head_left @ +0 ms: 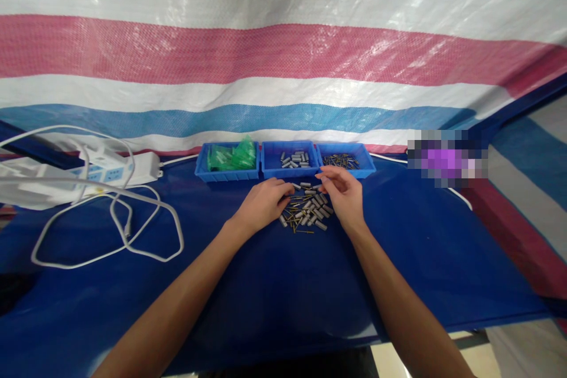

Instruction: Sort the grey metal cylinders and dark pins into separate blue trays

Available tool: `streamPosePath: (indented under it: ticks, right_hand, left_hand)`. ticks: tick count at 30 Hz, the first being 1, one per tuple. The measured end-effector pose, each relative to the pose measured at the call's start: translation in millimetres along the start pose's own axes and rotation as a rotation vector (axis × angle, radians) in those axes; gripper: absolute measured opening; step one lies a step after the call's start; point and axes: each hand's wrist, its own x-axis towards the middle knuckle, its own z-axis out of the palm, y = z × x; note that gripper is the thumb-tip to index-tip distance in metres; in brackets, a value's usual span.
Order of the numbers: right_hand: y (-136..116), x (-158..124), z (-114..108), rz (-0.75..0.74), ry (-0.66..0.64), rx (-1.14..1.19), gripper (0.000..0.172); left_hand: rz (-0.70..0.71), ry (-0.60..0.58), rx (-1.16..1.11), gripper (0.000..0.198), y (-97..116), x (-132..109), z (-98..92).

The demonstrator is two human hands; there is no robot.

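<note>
A loose pile of small grey sleeves and thin brass pins (306,211) lies on the blue table cover between my hands. My left hand (264,202) rests at the pile's left edge, fingers curled, fingertips touching a grey piece. My right hand (342,193) hovers over the pile's right side, thumb and fingers pinched; what it pinches is too small to make out. Behind the pile stand three blue trays: the left tray (227,175) holds green parts, the middle tray (289,172) grey sleeves, the right tray (346,171) brass pins.
A white power strip (110,169) with looping white cables (115,221) lies at the left. A striped tarp (283,53) hangs behind the table. The table's front edge runs along the bottom, its right edge at the right.
</note>
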Motion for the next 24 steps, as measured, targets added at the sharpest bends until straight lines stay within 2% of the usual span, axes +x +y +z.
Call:
streamPosePath:
  ticks: [6, 12, 16, 20, 24]
  right_hand:
    - [-2, 0, 1, 0.016, -0.011, -0.001, 0.021]
    - [-1, 0, 1, 0.011, -0.033, 0.002, 0.022]
    - [-4, -3, 2, 0.024, -0.121, 0.002, 0.024]
    - [-9, -6, 4, 0.056, -0.246, 0.056, 0.029]
    - [-10, -9, 7, 0.121, -0.302, 0.153, 0.037]
  left_hand:
    - [-0.021, 0.047, -0.055, 0.022, 1, 1, -0.8]
    - [-0.022, 0.255, -0.375, 0.016, 5, 5, -7.0]
    - [-0.118, 0.361, -0.627, 0.010, 11, 7, -9.4]
    - [-0.226, 0.380, -0.927, 0.021, 12, 9, -8.4]
    - [-0.294, 0.348, -1.039, 0.030, 10, 9, -7.1]
